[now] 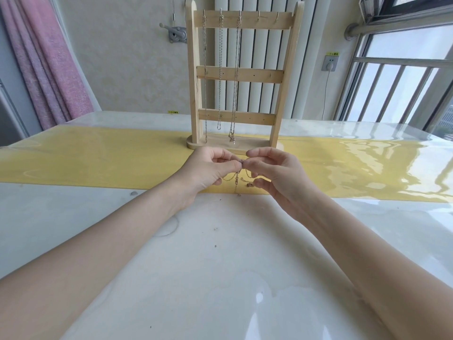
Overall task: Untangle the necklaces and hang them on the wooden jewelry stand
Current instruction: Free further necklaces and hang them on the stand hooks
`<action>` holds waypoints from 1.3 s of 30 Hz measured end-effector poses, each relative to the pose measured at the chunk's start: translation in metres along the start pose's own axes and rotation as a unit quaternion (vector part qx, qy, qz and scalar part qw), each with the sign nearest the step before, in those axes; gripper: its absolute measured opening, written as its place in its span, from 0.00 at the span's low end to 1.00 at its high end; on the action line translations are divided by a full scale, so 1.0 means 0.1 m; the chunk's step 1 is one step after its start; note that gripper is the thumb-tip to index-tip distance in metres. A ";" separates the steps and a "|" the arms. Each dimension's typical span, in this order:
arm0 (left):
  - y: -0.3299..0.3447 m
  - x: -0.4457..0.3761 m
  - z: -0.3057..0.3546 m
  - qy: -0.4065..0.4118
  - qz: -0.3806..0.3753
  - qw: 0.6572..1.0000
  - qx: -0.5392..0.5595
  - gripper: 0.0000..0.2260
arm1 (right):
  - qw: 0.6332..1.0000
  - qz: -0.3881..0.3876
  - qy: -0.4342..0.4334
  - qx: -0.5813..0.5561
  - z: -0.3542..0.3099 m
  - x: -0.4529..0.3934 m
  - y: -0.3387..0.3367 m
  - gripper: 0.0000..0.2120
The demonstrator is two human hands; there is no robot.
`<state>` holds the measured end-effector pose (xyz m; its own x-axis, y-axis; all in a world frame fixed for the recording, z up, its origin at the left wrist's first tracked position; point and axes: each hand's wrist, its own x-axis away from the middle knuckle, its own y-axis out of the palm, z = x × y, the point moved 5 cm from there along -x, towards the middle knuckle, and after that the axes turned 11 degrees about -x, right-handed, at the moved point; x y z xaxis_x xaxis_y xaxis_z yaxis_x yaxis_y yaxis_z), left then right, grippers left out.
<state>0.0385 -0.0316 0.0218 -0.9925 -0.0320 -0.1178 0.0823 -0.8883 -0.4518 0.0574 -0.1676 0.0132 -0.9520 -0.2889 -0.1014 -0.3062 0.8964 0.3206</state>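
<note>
- Jewelry stand (239, 74): pale bare wood, matt.
- Necklaces (236, 69): thin metal chains, shiny.
- Worktop (220, 253): white, glossy and smooth, with a yellow strip (98, 158).
- Curtain (49, 65): pink cloth, rough.

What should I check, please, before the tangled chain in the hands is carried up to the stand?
1. Both hands hold the chain: ok. Left hand and right hand pinch the tangled chain.
2. Knot undone: not ok, a clump sits between the fingertips.
3. Loose ends free of the table: not ok, strands trail onto the yellow runner.
4. Free hook available: ok, the two right hooks on the wooden jewelry stand look bare.
5. Hung necklaces separate: cannot tell at the bottom.
</note>
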 end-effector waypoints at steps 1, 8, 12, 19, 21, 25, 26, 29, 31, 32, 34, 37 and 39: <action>0.00 0.00 -0.01 0.000 -0.001 1.000 0.004 0.05 | 1.000 0.001 0.001 -0.004 0.00 0.00 0.00 0.09; 0.09 -0.02 -0.05 -0.051 -0.045 0.988 0.140 0.09 | 1.000 0.000 0.001 -0.025 0.01 -0.02 0.01 0.12; 0.10 -0.03 -0.06 -0.048 -0.042 0.988 0.142 0.10 | 1.000 0.002 -0.013 -0.006 0.02 -0.03 0.01 0.12; 0.01 -0.03 -0.06 -0.031 0.005 0.995 0.100 0.08 | 0.999 -0.016 -0.004 -0.036 0.01 -0.01 -0.01 0.12; -0.01 -0.02 -0.04 -0.013 0.002 0.996 0.085 0.08 | 1.000 -0.010 -0.007 -0.025 0.00 -0.01 -0.03 0.13; -0.01 -0.02 0.01 0.047 0.017 0.999 -0.011 0.11 | 0.999 0.002 -0.016 0.040 -0.01 -0.01 -0.03 0.14; -0.01 -0.02 0.01 0.059 0.026 0.997 -0.040 0.11 | 0.998 0.004 -0.019 0.067 -0.01 0.00 -0.02 0.14; 0.02 -0.04 0.02 0.082 0.047 0.992 -0.084 0.12 | 0.995 0.015 -0.017 0.096 0.01 0.00 0.01 0.14; 0.00 -0.04 0.03 0.081 0.057 0.994 -0.056 0.12 | 0.996 0.025 -0.006 0.083 0.02 -0.01 0.00 0.15; -0.02 -0.05 0.04 0.077 0.061 0.995 -0.032 0.12 | 0.997 0.030 0.004 0.069 0.03 -0.01 -0.02 0.15; -0.04 -0.05 0.04 0.063 0.059 0.996 0.004 0.11 | 0.999 0.038 0.021 0.020 0.04 -0.02 -0.04 0.15; -0.03 -0.06 0.01 0.035 0.048 0.997 0.039 0.10 | 0.999 0.031 0.020 0.003 0.03 -0.03 -0.05 0.13; -0.02 -0.07 -0.01 0.022 0.048 0.996 0.067 0.10 | 1.000 0.013 0.019 0.017 0.02 -0.02 -0.03 0.12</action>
<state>0.0455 -0.0287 0.0227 -0.9753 -0.1026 -0.1957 0.1616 -0.9352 -0.3150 0.0605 -0.1683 0.0103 -0.9590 -0.2774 -0.0583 -0.2822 0.9143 0.2906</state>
